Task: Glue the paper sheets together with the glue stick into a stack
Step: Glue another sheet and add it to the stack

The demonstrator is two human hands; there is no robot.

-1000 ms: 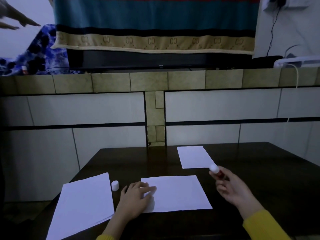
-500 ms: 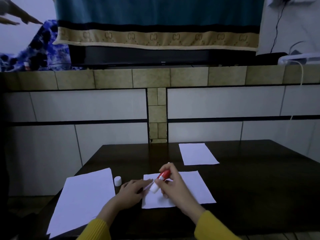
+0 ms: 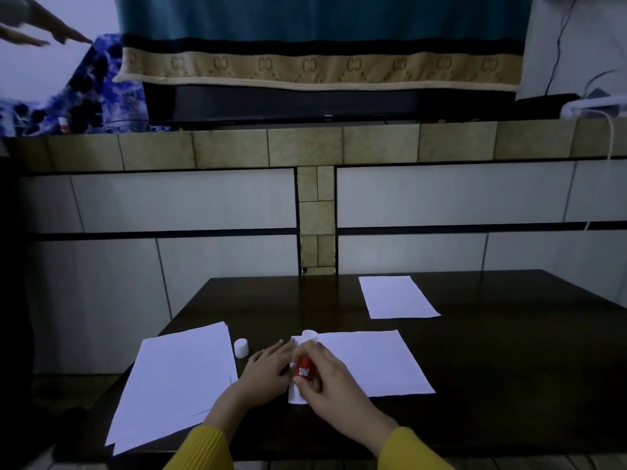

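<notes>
Dark counter (image 3: pixel 492 361) carries 3 lots of white paper, 1 glue stick, 1 loose cap.

Paper: 1 pile of sheets (image 3: pixel 176 381) at the near-left corner, edges fanned a bit, near corner overhanging the counter's front edge; sheet count in the pile can't be told. 1 single sheet (image 3: pixel 369 364) lies flat near the front edge, abt mid-counter. 1 smaller-looking sheet (image 3: pixel 397 296) sits toward the far edge, right of centre, well apart from the others.

Glue stick (image 3: pixel 305 364): red body w/ white label text, white end pointing away from the person toward the far edge, lying over the left end of the middle sheet. Can't tell if it touches the paper.

Cap (image 3: pixel 241 347): 1, white, upright on the counter betw. the pile and the middle sheet, just beside the pile's right edge.

Hands: 2, both w/ yellow sleeves. Right hand (image 3: pixel 334 385) has fingers and thumb curled round the red body of the glue stick. Left hand (image 3: pixel 268 368) lies w/ fingers straight, flat at the left edge of the middle sheet, fingertips just beside the stick.

Behind the counter: tiled wall (image 3: pixel 169 201), w/ a tiled ledge on top.
</notes>
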